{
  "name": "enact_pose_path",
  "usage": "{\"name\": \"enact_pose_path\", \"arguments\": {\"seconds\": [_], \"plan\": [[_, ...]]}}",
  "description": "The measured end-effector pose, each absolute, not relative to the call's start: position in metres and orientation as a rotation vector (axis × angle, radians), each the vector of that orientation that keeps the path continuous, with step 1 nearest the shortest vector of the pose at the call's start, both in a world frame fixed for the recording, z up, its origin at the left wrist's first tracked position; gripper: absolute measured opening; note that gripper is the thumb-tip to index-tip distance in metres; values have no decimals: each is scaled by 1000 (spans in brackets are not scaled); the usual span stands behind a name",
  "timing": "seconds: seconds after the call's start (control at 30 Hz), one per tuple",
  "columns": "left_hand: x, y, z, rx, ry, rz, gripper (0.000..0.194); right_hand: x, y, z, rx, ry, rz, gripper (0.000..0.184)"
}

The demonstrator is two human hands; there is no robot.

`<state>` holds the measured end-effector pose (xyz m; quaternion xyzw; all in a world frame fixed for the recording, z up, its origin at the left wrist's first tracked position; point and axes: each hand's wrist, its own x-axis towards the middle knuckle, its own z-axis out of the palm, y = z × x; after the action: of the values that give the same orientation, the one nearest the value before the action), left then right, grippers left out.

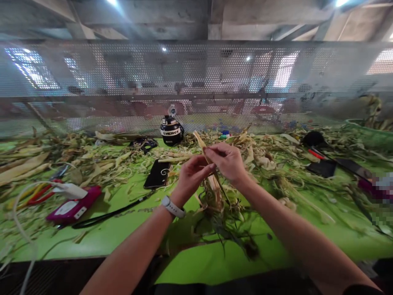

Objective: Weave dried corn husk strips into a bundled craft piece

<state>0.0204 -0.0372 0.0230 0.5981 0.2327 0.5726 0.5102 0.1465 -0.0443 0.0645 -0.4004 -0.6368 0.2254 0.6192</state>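
At the middle of the head view, my right hand pinches a dry, pale yellow plant stalk near its upper end. My left hand, with a pale watch on its wrist, closes its fingers on the same stalk just below and to the left. The fingers of both hands nearly meet, and part of the stalk is hidden between them. Under them hangs or lies a brownish lower stalk with dark green stringy leaves; I cannot tell whether it is all one piece.
Dry leaf scraps cover much of the green table. A black phone, a purple power bank with a white cable, pliers and a black bottle lie around. A perforated metal screen stands behind; a green basket is far right.
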Motion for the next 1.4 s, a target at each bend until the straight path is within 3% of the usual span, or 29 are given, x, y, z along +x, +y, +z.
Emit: {"name": "enact_pose_path", "arguments": {"seconds": [0.13,0.37,0.8,0.97,1.2,1.4], "plan": [[19,-40,24,1433,520,1378,21,143,-45,62,-894,-1478,386,13],[16,-46,42,1333,463,1486,18,132,-59,76,-766,-1318,663,19],[13,-42,45,1293,454,1653,16,132,-64,71,-875,-1660,-112,14],[9,-33,43,1050,524,1700,20,132,-62,59,-1043,-1853,-197,33],[10,-29,39,848,559,1630,29,142,-54,53,-1138,-1901,-362,33],[10,-27,34,719,554,1563,35,138,-53,50,-1265,-1945,-260,29]]}}
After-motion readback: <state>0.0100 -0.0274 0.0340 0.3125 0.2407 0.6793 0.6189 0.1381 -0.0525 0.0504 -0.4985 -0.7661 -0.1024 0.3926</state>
